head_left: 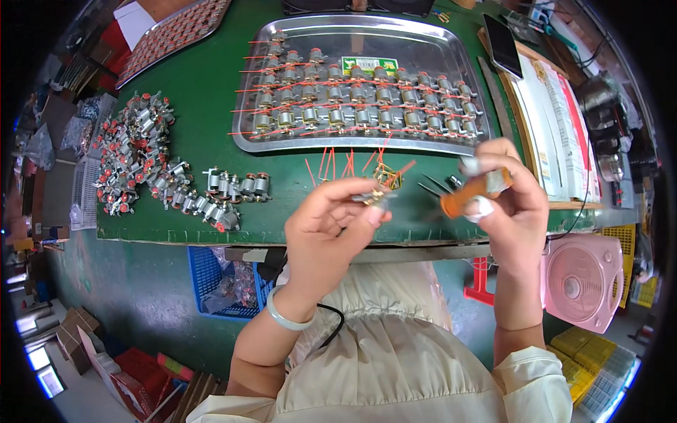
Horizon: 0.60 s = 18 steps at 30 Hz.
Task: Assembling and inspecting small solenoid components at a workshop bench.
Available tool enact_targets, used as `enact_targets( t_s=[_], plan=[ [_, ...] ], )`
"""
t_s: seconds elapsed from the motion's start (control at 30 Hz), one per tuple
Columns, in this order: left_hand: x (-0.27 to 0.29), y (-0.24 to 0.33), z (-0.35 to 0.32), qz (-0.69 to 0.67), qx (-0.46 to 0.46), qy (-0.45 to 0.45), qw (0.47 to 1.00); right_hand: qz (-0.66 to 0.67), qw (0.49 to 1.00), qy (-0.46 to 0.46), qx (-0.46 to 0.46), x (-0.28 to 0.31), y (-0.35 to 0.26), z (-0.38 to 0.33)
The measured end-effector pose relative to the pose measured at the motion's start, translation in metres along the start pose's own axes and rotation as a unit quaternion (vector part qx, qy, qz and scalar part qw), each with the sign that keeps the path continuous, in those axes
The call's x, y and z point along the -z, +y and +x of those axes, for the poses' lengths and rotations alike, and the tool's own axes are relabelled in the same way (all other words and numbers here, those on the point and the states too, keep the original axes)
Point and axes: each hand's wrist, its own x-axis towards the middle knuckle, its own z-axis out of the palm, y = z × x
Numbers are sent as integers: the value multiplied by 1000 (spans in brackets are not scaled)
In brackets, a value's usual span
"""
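Observation:
Near the front edge of the table, my left hand (326,229) pinches a small metal motor (374,198) with a brass-coloured part on top. My fingers cover much of it. To the right, my right hand (513,204) is closed around an orange, cylinder-shaped thing (465,195) with a pale end, smeared by motion. White wraps show on some of its fingertips. Just beyond my left hand lie brass-coloured pieces (387,175) and several thin red strips (328,163). Dark pointed tips (436,185), perhaps of tweezers, rest left of the orange thing.
A metal tray (296,34) with rows of small motors and red strips stands ahead. Loose motors (137,151) are heaped at left, and another filled tray (173,39) lies beyond. A phone (502,46) and paper-covered board (553,127) sit right. A pink fan (582,282) stands below.

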Motion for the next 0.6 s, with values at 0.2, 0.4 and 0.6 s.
enact_targets(
  t_s=[0.2, 0.4, 0.6],
  plan=[
    [-6, -9, 1, 248, -13, -47, 968, -32, 999, 29, 20, -16, 1, 10],
    [-5, -11, 2, 200, 17, -49, 978, -39, 999, -5, 6, -18, 9, 8],
    [-3, -7, 2, 193, 44, -73, 978, -18, 1000, -11, 20, -16, 11, 13]
  ],
)
